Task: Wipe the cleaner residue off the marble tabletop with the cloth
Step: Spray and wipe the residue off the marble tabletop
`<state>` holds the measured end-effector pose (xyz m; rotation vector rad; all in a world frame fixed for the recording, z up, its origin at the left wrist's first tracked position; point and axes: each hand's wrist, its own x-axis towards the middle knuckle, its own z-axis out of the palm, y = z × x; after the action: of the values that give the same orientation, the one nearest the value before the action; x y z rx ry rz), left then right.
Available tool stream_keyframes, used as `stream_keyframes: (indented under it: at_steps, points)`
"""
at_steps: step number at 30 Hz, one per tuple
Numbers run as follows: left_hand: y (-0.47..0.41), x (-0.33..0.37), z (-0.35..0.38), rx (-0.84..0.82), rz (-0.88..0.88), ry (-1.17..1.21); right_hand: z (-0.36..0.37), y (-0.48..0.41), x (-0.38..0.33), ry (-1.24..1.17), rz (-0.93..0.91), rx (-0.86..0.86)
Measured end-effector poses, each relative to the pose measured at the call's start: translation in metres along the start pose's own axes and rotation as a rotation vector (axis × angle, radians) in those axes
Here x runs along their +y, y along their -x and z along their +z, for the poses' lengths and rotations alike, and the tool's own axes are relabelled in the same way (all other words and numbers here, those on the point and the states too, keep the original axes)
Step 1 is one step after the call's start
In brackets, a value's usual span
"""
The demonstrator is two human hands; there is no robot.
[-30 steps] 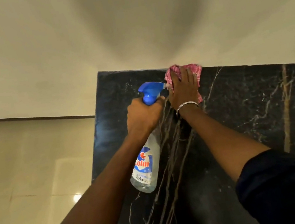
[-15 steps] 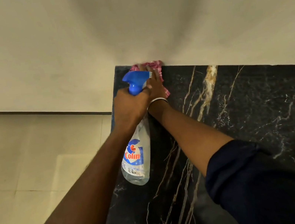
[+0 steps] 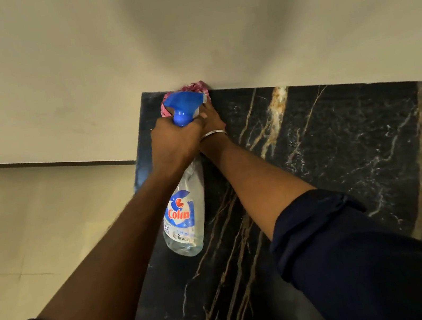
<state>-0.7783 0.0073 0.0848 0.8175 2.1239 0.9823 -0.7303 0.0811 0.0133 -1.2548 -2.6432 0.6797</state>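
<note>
The polished black surface [image 3: 344, 165] has gold and white veins. Above it the left grip [image 3: 173, 141] is curled around the neck of a clear plastic bottle [image 3: 183, 220] with a blue spray head. Just behind, the right grip [image 3: 211, 120] – fingers stretched, partly hidden – presses the crumpled pink cloth [image 3: 196, 87] into the far left corner, against the smooth wall [image 3: 50, 75].

I barely see the right hand [image 3: 214, 123] behind the left hand [image 3: 173, 142] and spray bottle [image 3: 185, 220]. The cloth [image 3: 196, 87] is mostly covered too.
</note>
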Motion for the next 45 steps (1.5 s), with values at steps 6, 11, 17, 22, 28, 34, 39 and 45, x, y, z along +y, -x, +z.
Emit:
stream_keyframes:
  at_steps: [6, 11, 17, 22, 28, 34, 39, 45]
  points:
    - [0.038, 0.036, 0.055, -0.057, 0.013, -0.009, -0.041, 0.044, 0.084, 0.125, 0.099, -0.024]
    - [0.077, 0.073, 0.121, -0.114, 0.024, 0.005, -0.073, 0.093, 0.177, 0.193, 0.116, 0.036]
    - [0.122, 0.119, 0.223, -0.165, 0.054, 0.037, -0.109, 0.151, 0.31, 0.254, 0.217, 0.063]
    - [0.153, 0.153, 0.295, -0.217, 0.068, 0.031, -0.143, 0.199, 0.402, 0.272, 0.269, 0.092]
    - [0.174, 0.175, 0.355, -0.288, 0.072, 0.048, -0.179, 0.247, 0.478, 0.279, 0.326, 0.12]
    - [0.174, 0.175, 0.368, -0.297, 0.087, 0.032, -0.209, 0.286, 0.542, 0.314, 0.417, 0.22]
    - [0.167, 0.169, 0.348, -0.295, 0.079, 0.047, -0.208, 0.287, 0.541, 0.281, 0.512, 0.286]
    - [0.142, 0.148, 0.297, -0.273, 0.084, 0.057, -0.174, 0.247, 0.47, 0.225, 0.547, 0.311]
